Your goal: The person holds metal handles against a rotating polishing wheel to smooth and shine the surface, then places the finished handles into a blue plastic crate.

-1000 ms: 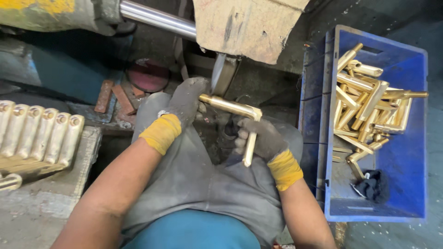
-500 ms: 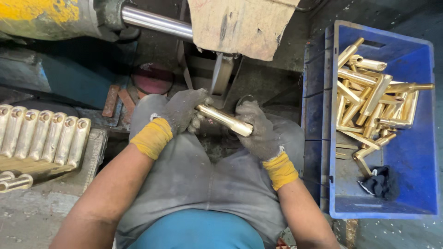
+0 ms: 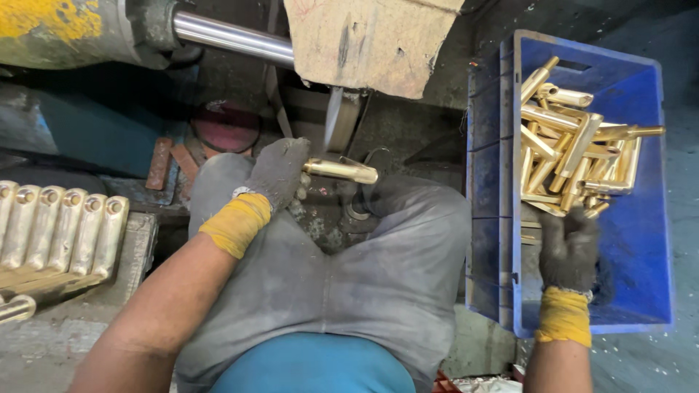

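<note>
Head view: half a second ago both hands met on the brass piece (image 3: 341,170) in front of the lap; now they are well apart. The left hand (image 3: 279,175), in a dark glove with a yellow cuff, alone grips the brass piece by its left end, holding it nearly level just below the grey blade (image 3: 334,120) that hangs from the pale block (image 3: 371,40) of the machine. The right hand (image 3: 569,247) has gone over to the blue crate (image 3: 641,291) and reaches into it, its gloved fingers at the near edge of the heap of brass parts (image 3: 575,156); whether they have closed on one cannot be told.

The crate holds a loose pile of brass tubes and fittings lying crosswise in its far half, with bare blue floor in the near half. On the left, a row of brass pieces (image 3: 62,229) lies side by side on a grey ledge, cut off by the picture edge.

The right hand's fingertips are lost among the parts, and the steel rod (image 3: 233,38) runs behind the block.
</note>
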